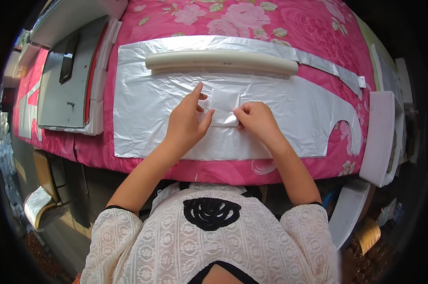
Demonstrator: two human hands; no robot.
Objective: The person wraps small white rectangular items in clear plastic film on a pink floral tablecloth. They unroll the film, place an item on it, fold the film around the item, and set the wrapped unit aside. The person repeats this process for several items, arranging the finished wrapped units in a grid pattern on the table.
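A large silver plastic film sheet [147, 113] lies crinkled over the table, with a curved notch cut into its right end. On its middle rests a small square silvery-white patch [225, 102]. My right hand [257, 120] is closed in a pinch at the right edge of this patch. Beside the patch's left edge, my left hand [189, 118] is open, its thumb and index finger spread apart with nothing between them. Just beyond both hands, a long cream-coloured tube [223, 60] lies across the far part of the sheet.
Pink flowered cloth [242, 19] covers the table. To the left a grey board [69, 102] tops a stack of white slabs and bears a dark phone [69, 59]. A narrow silver strip [332, 68] curves at the far right. White foam boxes [380, 137] stand by the right edge.
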